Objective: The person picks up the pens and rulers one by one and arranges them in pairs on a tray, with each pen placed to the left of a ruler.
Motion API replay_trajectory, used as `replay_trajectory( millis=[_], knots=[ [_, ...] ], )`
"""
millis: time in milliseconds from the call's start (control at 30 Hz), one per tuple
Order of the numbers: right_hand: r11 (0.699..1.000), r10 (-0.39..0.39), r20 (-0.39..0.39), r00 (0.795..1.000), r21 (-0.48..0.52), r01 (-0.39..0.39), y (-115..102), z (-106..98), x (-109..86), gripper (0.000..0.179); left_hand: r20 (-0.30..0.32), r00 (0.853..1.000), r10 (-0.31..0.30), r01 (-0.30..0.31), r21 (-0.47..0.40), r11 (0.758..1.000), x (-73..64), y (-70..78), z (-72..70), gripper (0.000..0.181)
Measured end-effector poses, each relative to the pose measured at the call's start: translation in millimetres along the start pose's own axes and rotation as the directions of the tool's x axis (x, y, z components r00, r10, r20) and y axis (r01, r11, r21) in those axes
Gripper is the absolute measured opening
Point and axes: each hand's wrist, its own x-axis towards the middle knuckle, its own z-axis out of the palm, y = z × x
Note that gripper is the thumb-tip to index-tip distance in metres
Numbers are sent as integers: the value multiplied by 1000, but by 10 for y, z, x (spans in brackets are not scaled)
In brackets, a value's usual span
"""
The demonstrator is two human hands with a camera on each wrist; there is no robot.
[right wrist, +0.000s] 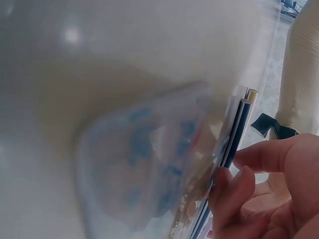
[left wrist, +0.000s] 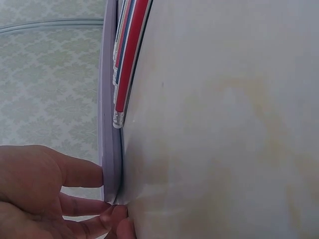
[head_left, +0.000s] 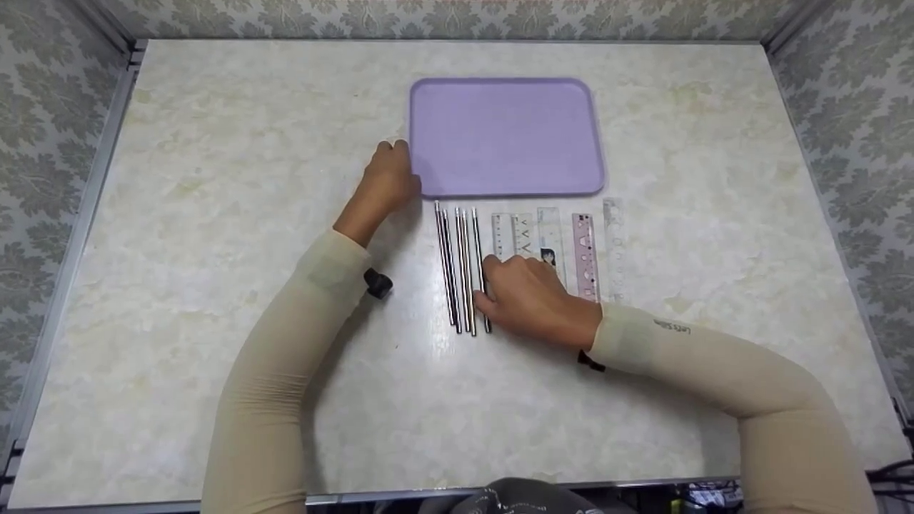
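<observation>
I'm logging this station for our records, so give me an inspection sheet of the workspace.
Surface: pale mottled tabletop.
Job's things: pencils and rulers laid out in front of the lilac tray; in the tray, nothing seen.
Clutter: partly hidden items below the table's near edge.
Left hand: fingers curled at the tray's near left corner.
Right hand: pinches a dark pencil.
Cables: dark cables beyond the table's near right corner.
Surroundings: patterned wallpaper.

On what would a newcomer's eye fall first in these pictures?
The purple tray strikes first, on the far half of the table, the left hand touching its left edge. Next come the pencils in front of it, the right hand at the rightmost one. Right of them lie rulers, one pink.
</observation>
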Motion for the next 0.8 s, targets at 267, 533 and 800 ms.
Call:
replay_trajectory(
  millis=[267, 533, 800],
  knots=[
    [1000, 24, -6, 1000, 20, -23, 8, -7, 26, 30, 1, 1000, -12, 12, 7, 1000, -4, 25, -2, 55],
    [999, 37, -10, 999, 0, -37, 13, -1, 34, 35, -4, 1000, -9, 9, 1, 1000, 1, 20, 15, 55],
    [999, 18, -36, 999, -42, -20, 0, 17, 39, 30, 12, 1000, -20, 20, -9, 1000, -14, 14, 9, 56]
  ],
)
